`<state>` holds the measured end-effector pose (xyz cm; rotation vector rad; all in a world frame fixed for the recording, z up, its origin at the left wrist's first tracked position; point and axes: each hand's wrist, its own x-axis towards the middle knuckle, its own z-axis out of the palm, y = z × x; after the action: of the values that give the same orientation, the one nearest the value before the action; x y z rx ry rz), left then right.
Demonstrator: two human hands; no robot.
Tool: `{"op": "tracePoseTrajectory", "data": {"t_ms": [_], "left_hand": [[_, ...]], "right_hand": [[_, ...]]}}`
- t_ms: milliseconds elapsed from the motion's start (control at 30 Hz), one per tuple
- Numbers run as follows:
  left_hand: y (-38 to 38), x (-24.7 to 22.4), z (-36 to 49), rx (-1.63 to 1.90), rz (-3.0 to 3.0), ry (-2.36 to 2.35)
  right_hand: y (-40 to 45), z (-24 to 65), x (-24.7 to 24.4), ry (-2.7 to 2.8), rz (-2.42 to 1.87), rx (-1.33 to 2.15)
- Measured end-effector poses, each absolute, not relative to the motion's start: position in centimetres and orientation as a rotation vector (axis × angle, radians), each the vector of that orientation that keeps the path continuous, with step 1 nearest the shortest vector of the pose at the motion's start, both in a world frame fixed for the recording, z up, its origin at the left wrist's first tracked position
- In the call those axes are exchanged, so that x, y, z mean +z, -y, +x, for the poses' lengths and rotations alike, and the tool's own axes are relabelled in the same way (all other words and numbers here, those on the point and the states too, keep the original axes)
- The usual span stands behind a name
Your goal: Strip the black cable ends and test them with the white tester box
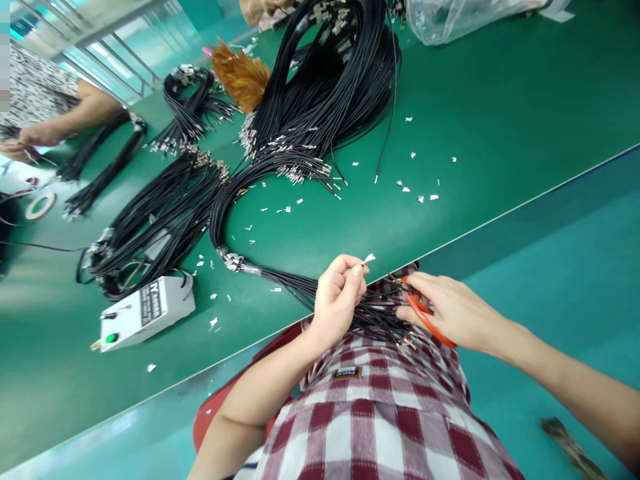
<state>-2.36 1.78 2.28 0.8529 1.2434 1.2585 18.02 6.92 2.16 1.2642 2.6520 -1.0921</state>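
Note:
My left hand (339,293) is closed in a pinch on a black cable whose whitish end (369,258) sticks out past the fingertips. Red-handled cutters (425,315) sit in my right hand (453,307), their jaws pointing toward the left hand and a short way from the cable end. Below both hands, a bundle of black cables (290,280) runs off the table edge and fans out over the checkered apron (370,413) on my lap. White connectors (233,260) gather at the bundle's taped part on the table.
Large black cable bundles (345,93) lie across the green table (500,87). A white box with a green button (150,313) stands at left, near a tape roll (40,205). Small white scraps (420,199) are scattered about. Another person's arm (75,120) is at upper left.

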Motion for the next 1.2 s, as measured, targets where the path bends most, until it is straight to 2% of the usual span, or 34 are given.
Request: {"op": "tracePoseTrajectory", "data": {"t_ms": [200, 267, 567, 1033, 1100, 1200], "left_hand": [[-1.0, 2.0, -2.5, 1.01, 1.259, -1.313], [-0.7, 2.1, -2.4, 0.944, 1.389, -1.33], [-0.8, 2.2, -2.4, 0.818, 1.432, -1.32], [-1.5, 2.3, -2.1, 0.777, 1.259, -1.245], [-1.6, 2.0, -2.2, 0.78, 1.274, -1.228], [-1.6, 2.0, -2.2, 0.76, 1.357, -1.204]], "right_hand": [[-7.6, 18.9, 3.8, -2.723, 1.453, -1.588], [-8.2, 18.6, 4.3, -2.823, 1.422, -1.656], [-10.0, 18.1, 5.7, -3.209, 0.857, -0.898], [-7.8, 16.6, 6.0, -3.32, 0.571, -0.089], [-7.8, 16.5, 5.9, -3.303, 0.524, -0.085], [-8.5, 16.5, 5.9, -3.21, 0.639, -0.451]]}}
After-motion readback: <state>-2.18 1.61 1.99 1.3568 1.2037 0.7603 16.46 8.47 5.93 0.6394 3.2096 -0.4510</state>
